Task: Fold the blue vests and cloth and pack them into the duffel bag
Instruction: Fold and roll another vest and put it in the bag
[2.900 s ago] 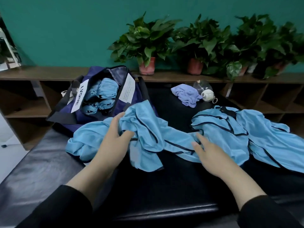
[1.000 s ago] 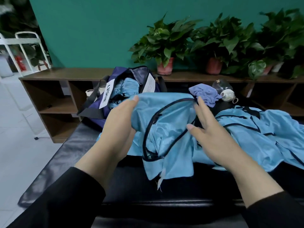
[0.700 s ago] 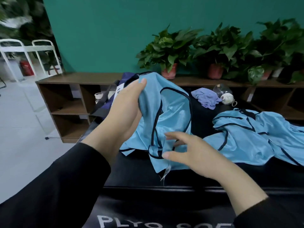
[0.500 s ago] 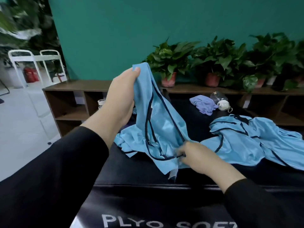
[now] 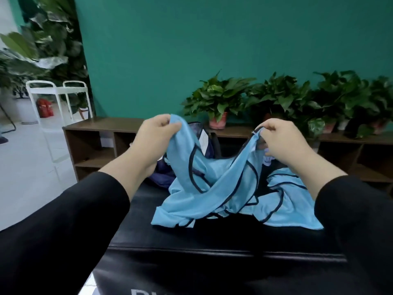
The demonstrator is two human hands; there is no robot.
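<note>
Holding the blue vest (image 5: 212, 179) up by two pinched points, the left hand (image 5: 155, 139) and right hand (image 5: 282, 141) each have fingers curled tight on its upper edge, while its lower part still drags twisted on the black desk (image 5: 191, 237) toward the far edge. Best to lift until the twist drops out, then spread the hands apart so the hem hangs straight before laying it flat. Another vest (image 5: 291, 203) lies crumpled just beside; keep them from tangling. The duffel bag (image 5: 163, 173) waits behind.
</note>
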